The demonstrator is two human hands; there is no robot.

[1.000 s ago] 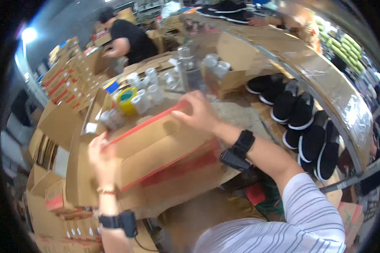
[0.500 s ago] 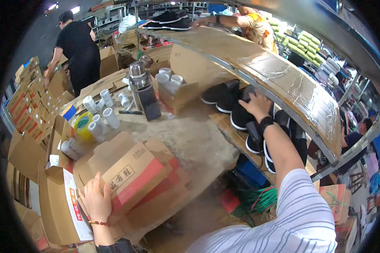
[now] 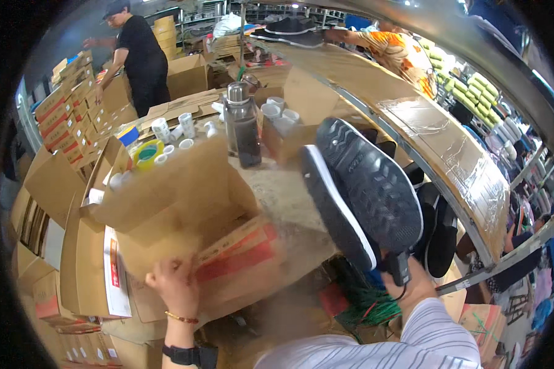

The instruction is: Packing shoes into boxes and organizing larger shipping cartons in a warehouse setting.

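Observation:
A pair of black shoes [image 3: 370, 184] hangs over the right part of the table, dark treaded soles and white edging showing. My right hand [image 3: 407, 281] grips them from below at their near end; the shoes hide most of its fingers. To the left, a brown cardboard shoebox [image 3: 237, 249] with a red band has its lid [image 3: 178, 197] raised, blurred by motion. My left hand [image 3: 173, 286] is at the box's near left corner, fingers curled against the cardboard. The box's inside is mostly hidden from me.
More black shoes [image 3: 440, 237] stand under a shelf [image 3: 425, 132] at right. White paper rolls [image 3: 161, 130], a yellow tape roll [image 3: 146, 154] and a bottle [image 3: 241, 123] are behind the box. One person [image 3: 140, 58] works at far left, another [image 3: 400, 55] beyond the shelf.
My right hand has taken a pair of shoes from below the shelf and brought it over the table. The shoebox lid has come up. The person at far left has turned.

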